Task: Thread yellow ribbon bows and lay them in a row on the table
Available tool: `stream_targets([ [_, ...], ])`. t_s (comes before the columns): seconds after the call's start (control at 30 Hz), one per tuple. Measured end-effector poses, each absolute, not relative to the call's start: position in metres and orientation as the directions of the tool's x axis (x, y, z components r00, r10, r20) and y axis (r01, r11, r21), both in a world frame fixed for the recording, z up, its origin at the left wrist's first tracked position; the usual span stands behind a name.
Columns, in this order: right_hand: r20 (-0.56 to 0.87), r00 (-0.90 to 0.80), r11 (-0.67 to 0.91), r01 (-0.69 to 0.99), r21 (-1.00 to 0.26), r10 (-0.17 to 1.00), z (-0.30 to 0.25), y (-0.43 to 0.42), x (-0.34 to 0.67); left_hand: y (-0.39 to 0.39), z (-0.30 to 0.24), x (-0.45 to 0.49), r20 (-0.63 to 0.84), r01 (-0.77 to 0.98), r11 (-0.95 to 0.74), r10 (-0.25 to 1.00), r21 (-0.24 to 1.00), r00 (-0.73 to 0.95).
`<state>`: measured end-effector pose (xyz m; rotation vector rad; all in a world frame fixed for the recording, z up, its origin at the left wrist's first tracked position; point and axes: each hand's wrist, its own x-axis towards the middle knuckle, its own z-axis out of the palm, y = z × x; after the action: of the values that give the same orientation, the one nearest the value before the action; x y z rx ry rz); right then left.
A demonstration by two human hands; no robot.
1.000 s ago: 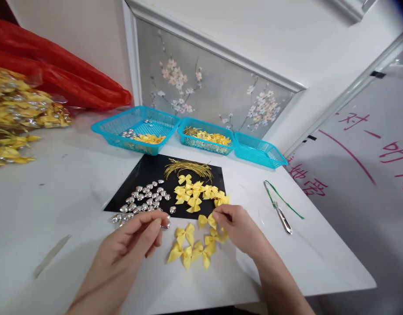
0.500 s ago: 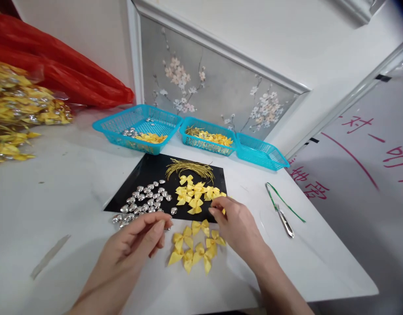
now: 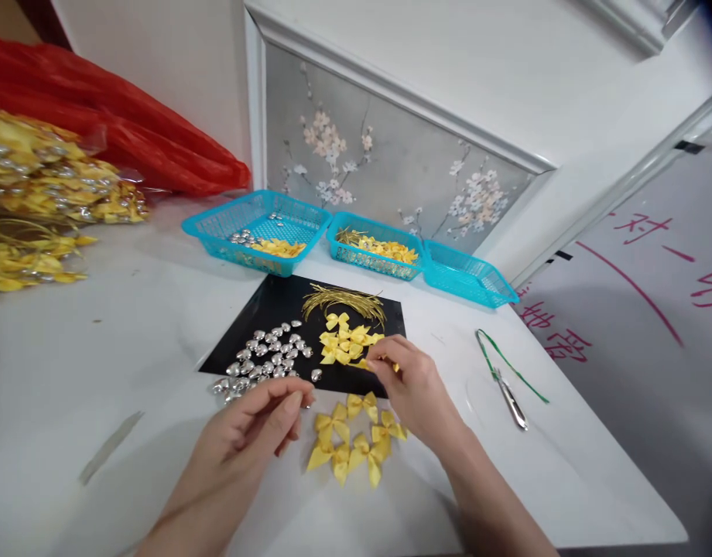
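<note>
Right hand [image 3: 419, 387] has slid forward to the pile of small yellow satin bows [image 3: 341, 344] on the black mat [image 3: 257, 329], pinching one; left hand [image 3: 257, 429] curls narrow, contents unclear, beside silver heart beads [image 3: 266, 357]; tugging may drag tangled neighbours off.

A single camera, worn on the person's head, looks forward and down over a white table [image 3: 71, 333]. It sits close. Both forearms come in from the bottom edge, and the left hand [image 3: 257, 422] and right hand [image 3: 417, 383] lie low in the middle of the frame. A black mat [image 3: 275, 305] lies just beyond them at the centre. Three blue baskets [image 3: 371, 263] stand farther off, against a flowered wall panel [image 3: 402, 162]. The view is rolled, so that back line slopes down to the right, and the floor [image 3: 634, 325] shows past the table's right edge. Heights look squeezed.
</note>
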<state>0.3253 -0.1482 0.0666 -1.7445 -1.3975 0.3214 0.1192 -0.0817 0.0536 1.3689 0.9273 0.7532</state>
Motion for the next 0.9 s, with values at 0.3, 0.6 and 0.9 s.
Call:
stream_targets([
  [0.3,0.054,0.164,0.024,0.183,-0.983,0.985,0.088,-0.156,0.306,-0.091,0.062,0.122,-0.204,0.002,0.240,0.819,0.971,0.537],
  [0.6,0.056,0.188,0.052,0.026,-0.998,0.981,0.089,-0.164,0.294,-0.096,0.072,0.128,-0.226,-0.060,0.345,0.728,0.937,0.648],
  [0.9,-0.002,0.296,0.022,-0.080,-0.997,0.955,0.068,-0.185,0.271,-0.109,0.069,0.131,-0.319,-0.240,0.506,0.779,0.829,0.540],
])
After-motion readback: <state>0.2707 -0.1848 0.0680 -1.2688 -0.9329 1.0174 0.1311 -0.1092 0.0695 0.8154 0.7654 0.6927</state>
